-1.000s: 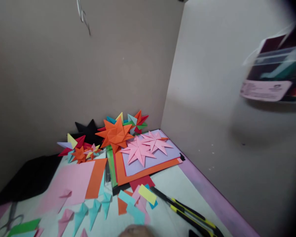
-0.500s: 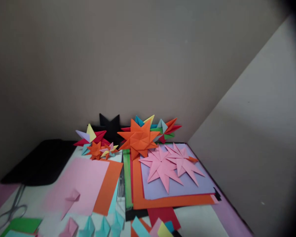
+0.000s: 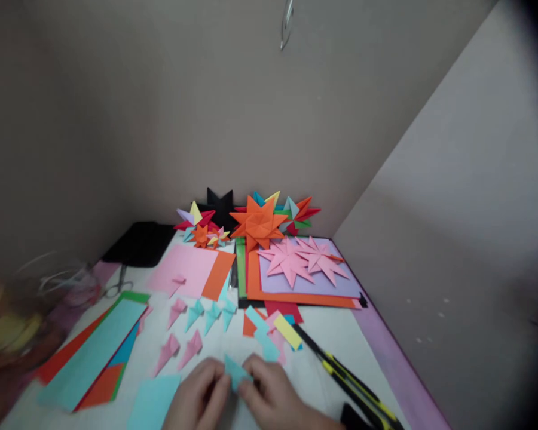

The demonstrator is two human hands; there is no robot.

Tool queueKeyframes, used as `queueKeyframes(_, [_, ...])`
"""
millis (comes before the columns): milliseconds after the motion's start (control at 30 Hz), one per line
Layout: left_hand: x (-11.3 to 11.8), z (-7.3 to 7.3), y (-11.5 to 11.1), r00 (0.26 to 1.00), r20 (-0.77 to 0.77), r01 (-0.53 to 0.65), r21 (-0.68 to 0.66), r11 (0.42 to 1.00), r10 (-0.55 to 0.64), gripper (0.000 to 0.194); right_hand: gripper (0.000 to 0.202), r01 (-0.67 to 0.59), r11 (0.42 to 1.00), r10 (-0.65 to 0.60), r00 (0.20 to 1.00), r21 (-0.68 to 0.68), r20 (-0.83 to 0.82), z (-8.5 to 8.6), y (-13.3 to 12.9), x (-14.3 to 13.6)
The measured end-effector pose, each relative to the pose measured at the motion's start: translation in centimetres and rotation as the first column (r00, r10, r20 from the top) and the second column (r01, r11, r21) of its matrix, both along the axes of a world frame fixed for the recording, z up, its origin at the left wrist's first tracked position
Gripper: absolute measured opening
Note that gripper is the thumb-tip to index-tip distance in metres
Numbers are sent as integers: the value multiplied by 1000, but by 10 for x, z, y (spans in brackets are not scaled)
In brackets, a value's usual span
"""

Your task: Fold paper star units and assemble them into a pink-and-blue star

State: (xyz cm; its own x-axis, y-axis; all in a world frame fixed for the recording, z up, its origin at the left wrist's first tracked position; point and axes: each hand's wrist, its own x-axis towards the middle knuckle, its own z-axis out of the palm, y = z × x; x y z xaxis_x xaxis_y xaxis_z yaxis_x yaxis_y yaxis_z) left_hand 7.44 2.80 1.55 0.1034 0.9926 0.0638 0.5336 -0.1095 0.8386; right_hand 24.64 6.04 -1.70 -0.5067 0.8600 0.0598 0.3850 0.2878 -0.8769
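Left hand (image 3: 199, 391) + right hand (image 3: 273, 388) both pinching one folded teal piece (image 3: 236, 371), left of the cutter (image 3: 350, 382)
Left: fingers curled, thumb and fingertips closed on the piece's left side; right: same pinch on its right side, fingers bent in, neither hand spread; can't tell if the piece touches the table; yellow strip (image 3: 288, 332) right by the cutter's tip, three teal folded units (image 3: 212, 316) in a row left of the tip, pink folded units (image 3: 190, 350) also left of it, flat teal sheet (image 3: 150, 403) well left of the cutter
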Motion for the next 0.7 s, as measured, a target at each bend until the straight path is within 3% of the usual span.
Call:
queueKeyframes(67, [0,-1,3,1000,-6,-9,2,1000,9,29,23,88,995,-92,993,-54,-73,3,-2,-5])
queueKeyframes(233, [0,2,-2,993,-115,42,65,997,-34,25,11,114,987,-137,965,-110,-223,11,-3,-10])
queueKeyframes(367, [0,8,-8,977,-209,77,120,990,-50,19,13,141,990,-141,959,-16,-245,14,-5,-12])
queueKeyframes(500, [0,10,-10,988,-154,44,105,994,-27,17,16,105,992,-90,978,72,-190,13,-8,-12])
queueKeyframes(700, [-5,14,-3,991,-100,94,98,991,-84,23,15,64,984,-39,988,167,-148,12,-9,-13])
